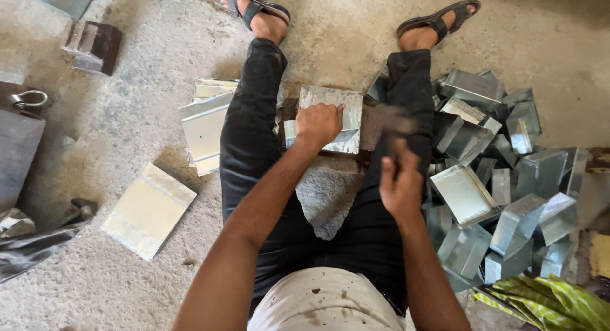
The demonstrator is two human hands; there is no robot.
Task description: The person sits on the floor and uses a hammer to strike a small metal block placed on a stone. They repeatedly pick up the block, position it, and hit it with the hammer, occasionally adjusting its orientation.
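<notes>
The right hand [400,185], nearest the body, is wrapped tight round a hammer [389,124] that's motion-blurred. Just beyond, the left hand [319,123] presses flat on the sheet-metal piece [330,118] over a rusty block [368,131]. It's roughly square, long axis hard to call, lying across the legs. Probably best to keep fingers back from the edge being struck.
</notes>
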